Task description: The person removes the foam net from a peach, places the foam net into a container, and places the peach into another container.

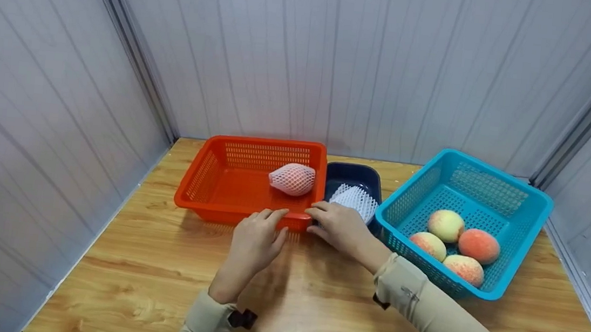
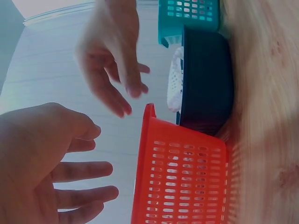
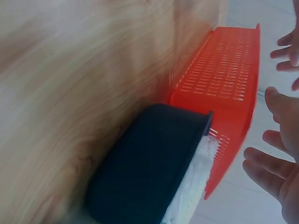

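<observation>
My left hand (image 1: 256, 241) hovers by the front rim of the red basket (image 1: 215, 210), its fingers loosely extended and holding nothing. My right hand (image 1: 342, 229) is above the basket's front right corner, beside the dark blue bin (image 1: 352, 171); its fingers are slightly bent around empty air in the wrist views. Inside the red basket, toward the right, lies a peach (image 1: 294, 179) wrapped in a white foam net. White foam nets (image 1: 355, 200) sit in the dark blue bin, partly hidden behind my right hand.
To the right stands a blue basket (image 1: 529, 248) holding several bare peaches (image 1: 478, 246). The wooden table (image 1: 127, 280) is bordered by pale panelled walls (image 1: 306, 58) at the back and both sides. The dark bin stands between the two baskets.
</observation>
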{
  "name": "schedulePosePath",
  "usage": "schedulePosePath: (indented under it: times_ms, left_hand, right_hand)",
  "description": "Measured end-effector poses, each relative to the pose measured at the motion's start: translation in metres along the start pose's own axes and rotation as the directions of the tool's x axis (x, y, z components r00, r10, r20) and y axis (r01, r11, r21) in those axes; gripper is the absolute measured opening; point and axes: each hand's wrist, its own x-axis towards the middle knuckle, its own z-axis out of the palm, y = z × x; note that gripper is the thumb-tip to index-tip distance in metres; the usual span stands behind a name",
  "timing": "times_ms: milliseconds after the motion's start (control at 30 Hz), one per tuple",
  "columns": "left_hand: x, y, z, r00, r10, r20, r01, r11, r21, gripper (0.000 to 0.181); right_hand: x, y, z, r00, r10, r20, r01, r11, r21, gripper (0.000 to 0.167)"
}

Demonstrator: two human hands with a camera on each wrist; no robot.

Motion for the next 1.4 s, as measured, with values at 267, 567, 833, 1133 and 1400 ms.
schedulePosePath:
  times_ms: [267, 567, 833, 1133, 1400]
  left_hand:
    - [0.002, 0.002, -0.003, 0.998, -0.030, 0.049, 0.031, 0.999, -0.010, 0.034]
    - [0.013, -0.002, -0.009, 0.999, -0.008, 0.032, 0.008, 1.000, -0.014, 0.030]
    - [0.044, -0.006, -0.031, 0.963, -0.106, 0.247, 0.107, 0.994, 0.009, 0.038]
    - [0.109, -0.029, -0.054, 0.812, -0.211, 0.544, 0.245, 0.970, 0.012, 0.059]
    - [0.162, -0.063, -0.021, 0.688, -0.215, 0.693, 0.359, 0.931, -0.069, 0.074]
  right_hand:
    - [0.005, 0.009, 0.020, 0.998, -0.008, -0.066, 0.008, 1.000, 0.002, 0.023]
    - [0.001, 0.009, 0.036, 0.973, -0.065, -0.219, 0.066, 0.998, -0.002, 0.018]
    - [0.000, 0.010, 0.038, 0.970, -0.057, -0.236, 0.057, 0.998, -0.004, 0.016]
    - [0.003, 0.011, 0.035, 0.974, -0.030, -0.223, 0.030, 1.000, -0.001, 0.018]
    - [-0.001, 0.007, 0.038, 0.972, -0.021, -0.235, 0.022, 1.000, 0.003, 0.017]
